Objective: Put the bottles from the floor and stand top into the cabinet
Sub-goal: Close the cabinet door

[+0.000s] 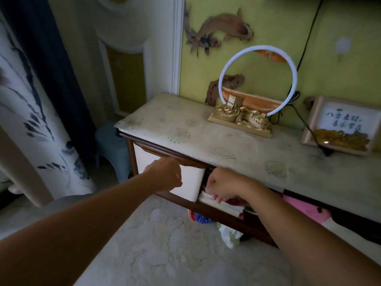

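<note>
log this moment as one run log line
phase: at cabinet | left hand: fist on white door | right hand: curled at door edge | bottles: none visible | stand top: ornaments only

Quick headcount from where I'm standing

Two hands (pixel 165 175) (pixel 223 187), one cabinet (pixel 226 145), one gold ornament (pixel 241 118), one ring lamp (pixel 257 79), one framed picture (pixel 342 124), two wall fish (pixel 220 29) (pixel 224 85).

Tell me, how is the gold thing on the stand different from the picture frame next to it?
The gold ornament is a shiny model under a big white ring, while the picture frame is flat with writing inside. The gold ornament stands upright near the middle of the stand top; the picture frame leans back by the wall at the right. A black cable crosses the frame, not the ornament. Both have gold in them.
</note>
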Available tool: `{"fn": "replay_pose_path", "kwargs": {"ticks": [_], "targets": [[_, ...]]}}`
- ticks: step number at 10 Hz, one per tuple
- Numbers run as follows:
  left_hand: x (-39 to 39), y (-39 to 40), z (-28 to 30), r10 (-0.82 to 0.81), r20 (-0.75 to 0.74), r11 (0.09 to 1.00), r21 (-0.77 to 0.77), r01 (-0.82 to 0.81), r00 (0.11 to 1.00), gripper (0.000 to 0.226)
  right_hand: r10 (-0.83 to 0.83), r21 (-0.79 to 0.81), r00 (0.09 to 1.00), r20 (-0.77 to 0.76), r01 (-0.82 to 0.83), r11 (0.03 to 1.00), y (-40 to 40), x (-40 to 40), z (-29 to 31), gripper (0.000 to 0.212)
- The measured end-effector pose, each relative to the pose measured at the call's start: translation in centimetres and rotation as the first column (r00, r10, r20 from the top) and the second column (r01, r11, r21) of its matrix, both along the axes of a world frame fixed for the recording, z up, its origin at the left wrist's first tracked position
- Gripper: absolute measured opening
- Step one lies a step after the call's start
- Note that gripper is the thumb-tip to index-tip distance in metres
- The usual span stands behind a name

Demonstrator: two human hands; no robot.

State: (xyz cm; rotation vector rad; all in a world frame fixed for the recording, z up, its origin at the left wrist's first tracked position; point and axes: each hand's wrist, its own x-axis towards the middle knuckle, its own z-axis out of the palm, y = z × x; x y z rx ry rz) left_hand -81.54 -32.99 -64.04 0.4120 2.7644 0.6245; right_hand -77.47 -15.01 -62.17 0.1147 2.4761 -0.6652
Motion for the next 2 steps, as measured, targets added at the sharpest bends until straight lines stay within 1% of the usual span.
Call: {"fn": "replay_pose_path", "kwargs": {"ticks": [1, 2], "targets": [[2.6, -1.6, 5.4, -0.073, -0.088, 0.997, -0.028, 0.071, 0.993, 0.014, 0.115, 0.131, 0.992, -0.058, -0.107, 0.986, -0.3, 3.0, 5.6, 0.025], [7.1, -4.0, 12.4, -0.126, -0.196, 0.992, -0.016, 0.126, 0.972, 0.012, 0.219, 0.234, 0.956, -0.196, -0.171, 0.957, -0.1, 7.3, 11.6, 0.025]]}}
